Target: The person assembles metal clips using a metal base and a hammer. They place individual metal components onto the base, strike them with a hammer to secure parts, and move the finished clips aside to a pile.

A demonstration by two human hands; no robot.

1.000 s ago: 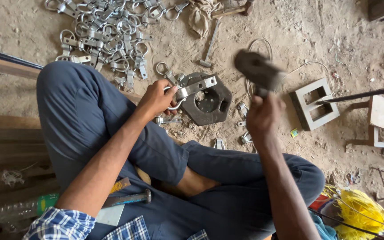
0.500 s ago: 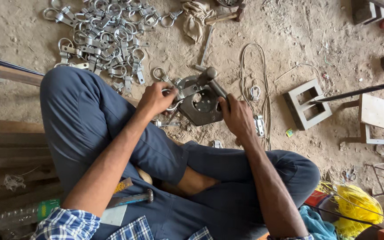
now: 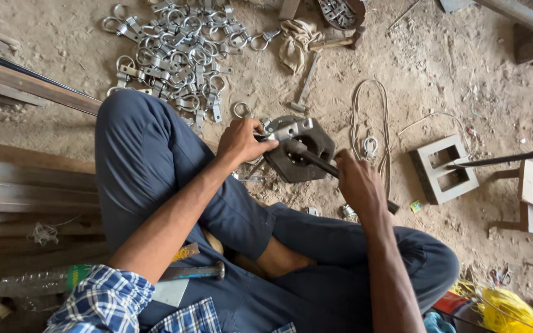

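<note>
The left hand (image 3: 240,140) is pinching a silver clamp piece (image 3: 288,131) flat on the dark iron block (image 3: 300,151) on the sandy floor (image 3: 439,80), while the right hand (image 3: 356,185) is gripping the hammer (image 3: 316,161) whose head is resting on this piece, and a large pile of similar clamps (image 3: 180,55) is lying near the floor's far edge, so the hammering seems unfinished.

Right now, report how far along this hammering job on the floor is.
Done: a big pile of silver ring clamps lies on the floor. In hand: the left hand steadies a metal piece on the dark iron block, while the right hand rests the hammer on it. Left: loose parts lie beside the knee.
</note>
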